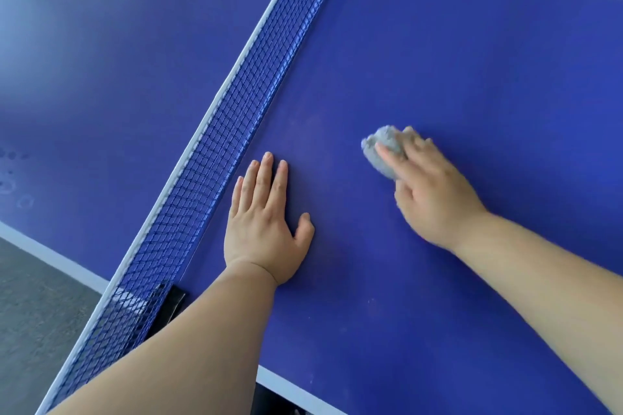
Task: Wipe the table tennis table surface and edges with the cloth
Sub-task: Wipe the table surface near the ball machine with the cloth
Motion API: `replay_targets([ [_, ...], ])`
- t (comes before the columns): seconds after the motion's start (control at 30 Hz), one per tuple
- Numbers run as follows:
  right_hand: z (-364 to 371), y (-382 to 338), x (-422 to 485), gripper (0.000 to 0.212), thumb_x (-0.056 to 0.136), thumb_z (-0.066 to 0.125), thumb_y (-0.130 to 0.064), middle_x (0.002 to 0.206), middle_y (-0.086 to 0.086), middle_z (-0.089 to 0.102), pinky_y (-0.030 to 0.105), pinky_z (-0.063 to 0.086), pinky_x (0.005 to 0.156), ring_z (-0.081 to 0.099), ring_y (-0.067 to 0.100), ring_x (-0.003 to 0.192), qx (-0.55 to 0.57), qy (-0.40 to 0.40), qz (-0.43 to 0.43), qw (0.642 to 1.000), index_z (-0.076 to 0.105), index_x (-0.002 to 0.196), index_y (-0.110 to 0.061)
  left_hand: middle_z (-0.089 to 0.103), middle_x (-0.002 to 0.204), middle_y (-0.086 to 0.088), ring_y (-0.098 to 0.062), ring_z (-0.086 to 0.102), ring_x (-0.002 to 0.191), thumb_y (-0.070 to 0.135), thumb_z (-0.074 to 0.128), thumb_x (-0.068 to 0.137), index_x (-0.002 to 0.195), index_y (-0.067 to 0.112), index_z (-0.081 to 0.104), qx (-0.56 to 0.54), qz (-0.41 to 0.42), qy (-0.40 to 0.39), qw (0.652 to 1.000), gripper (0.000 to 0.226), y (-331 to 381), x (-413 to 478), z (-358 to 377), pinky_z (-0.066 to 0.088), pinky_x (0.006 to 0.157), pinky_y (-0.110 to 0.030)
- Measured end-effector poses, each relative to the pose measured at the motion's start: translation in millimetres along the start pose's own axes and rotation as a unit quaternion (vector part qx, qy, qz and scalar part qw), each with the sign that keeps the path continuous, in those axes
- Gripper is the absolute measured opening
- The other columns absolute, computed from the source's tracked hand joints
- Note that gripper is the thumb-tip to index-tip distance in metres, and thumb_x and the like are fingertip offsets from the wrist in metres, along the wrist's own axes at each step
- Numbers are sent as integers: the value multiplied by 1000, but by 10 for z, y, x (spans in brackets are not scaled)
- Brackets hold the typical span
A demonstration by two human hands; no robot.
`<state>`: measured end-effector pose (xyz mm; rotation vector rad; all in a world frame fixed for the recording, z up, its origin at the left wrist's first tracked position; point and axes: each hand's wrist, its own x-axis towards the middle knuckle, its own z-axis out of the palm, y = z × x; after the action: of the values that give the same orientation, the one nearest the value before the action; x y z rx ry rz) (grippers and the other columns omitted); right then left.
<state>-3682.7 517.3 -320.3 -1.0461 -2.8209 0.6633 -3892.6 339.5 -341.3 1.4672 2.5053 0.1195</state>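
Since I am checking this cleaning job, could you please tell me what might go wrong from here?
1. The right hand holds the cloth bunched into a small wad, so strokes may skip patches of the table.
2. The left hand lies flat on the surface and could leave prints.
3. Its forearm lies beside the net and might snag it.

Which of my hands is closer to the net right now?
Left. The left hand lies flat on the table right beside the net. The right hand, holding the cloth, is farther out on the same half, well apart from the net.
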Motion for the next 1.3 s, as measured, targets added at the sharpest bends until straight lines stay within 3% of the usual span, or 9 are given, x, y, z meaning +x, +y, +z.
replay_targets([
  [0.13, -36, -31, 730, 70, 93, 44, -6, 167, 14, 25, 55, 21, 124, 25, 42, 150, -48, 45, 117, 991, 28, 160, -15, 3, 175, 2, -18, -4, 161, 58, 36, 91, 167, 22, 14, 0, 2, -2, 1000, 86, 2, -3, -2, -7, 129, -34],
  [0.27, 297, -492, 281, 71, 90, 48, -8, 166, 12, 34, 53, 28, 124, 33, 39, 151, -61, -7, -117, 991, 39, 159, -20, 0, 175, 2, -17, -6, 161, 59, 35, 92, 167, 20, 11, -2, 7, -4, 1000, 88, -9, 1, 9, -5, 129, -37],
  [0.37, 300, -411, 171, 63, 90, 50, -3, 163, 10, 40, 51, 30, 124, 35, 33, 152, -15, -51, -195, 979, 52, 151, -18, -1, 175, 2, -17, -6, 161, 60, 35, 92, 167, 19, 11, -3, 8, -6, 1000, 89, -15, 0, 15, -3, 130, -39],
  [0.6, -42, -197, 1640, 64, 100, 43, -11, 169, 16, 22, 53, 14, 127, 18, 41, 155, -49, 31, 87, 995, 27, 162, -17, -4, 175, 3, -16, -11, 160, 59, 33, 93, 167, 20, 8, -4, 8, -12, 1000, 88, -2, -9, 24, -5, 130, -38],
  [0.73, 160, -616, 1428, 69, 96, 41, -14, 168, 13, 25, 51, 21, 125, 26, 40, 153, -86, -15, -90, 992, 27, 163, -22, -5, 174, 2, -16, -9, 160, 58, 35, 92, 167, 18, 9, -3, 14, -13, 1000, 89, -10, -3, 24, -5, 130, -38],
  [0.87, 292, -727, 855, 62, 99, 47, -6, 166, 11, 34, 51, 25, 126, 27, 34, 155, -5, -68, -210, 975, 41, 159, -20, -6, 174, 2, -16, -11, 160, 60, 36, 92, 167, 17, 6, -10, 9, -17, 1000, 91, -7, 3, 23, -3, 130, -40],
  [0.97, 206, -613, 1222, 65, 96, 49, -1, 165, 18, 32, 53, 20, 127, 26, 40, 155, -24, -56, -152, 987, 37, 159, -11, -8, 174, 2, -16, -13, 160, 60, 34, 92, 167, 17, 4, -6, 9, -22, 1000, 92, -5, 1, 32, -4, 130, -39],
  [1.13, 81, -608, 1951, 60, 103, 43, -13, 171, 16, 18, 50, 11, 128, 14, 39, 157, -47, -19, -30, 998, 29, 162, -18, -9, 174, 3, -15, -15, 159, 60, 30, 93, 167, 18, 2, 0, 10, -15, 1000, 90, -7, 1, 24, -8, 129, -37],
  [1.3, 329, -975, 1439, 51, 100, 42, -8, 163, 18, 36, 50, 19, 127, 28, 41, 153, -46, -46, -182, 981, 48, 150, -18, -3, 174, 1, -16, -9, 160, 60, 31, 91, 167, 16, 6, -10, 7, -5, 1000, 91, -18, -14, 20, -7, 129, -38],
])
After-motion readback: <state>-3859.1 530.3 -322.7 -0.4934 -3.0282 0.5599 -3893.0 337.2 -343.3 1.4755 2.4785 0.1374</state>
